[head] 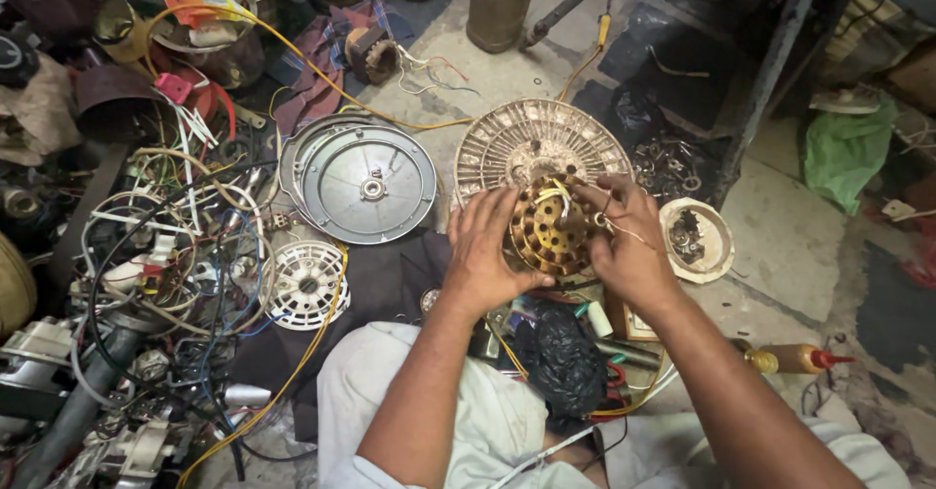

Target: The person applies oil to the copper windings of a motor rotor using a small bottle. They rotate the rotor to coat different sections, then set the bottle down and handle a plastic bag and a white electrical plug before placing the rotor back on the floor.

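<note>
Your count: one wound stator [548,228], one grey round cover [366,183], two white vented discs [531,138] [307,284], one squeeze bottle [795,358].

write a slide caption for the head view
Left hand and right hand grip a round copper-wound motor core over a ribbed housing.

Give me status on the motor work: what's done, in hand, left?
Done: the motor is apart; its grey round cover and a white fan wheel lie on the floor. In hand: the left hand and right hand hold the copper-wound stator over the ribbed housing, fingers at its wire leads. Left: reassembly; both loose parts are still off.
</note>
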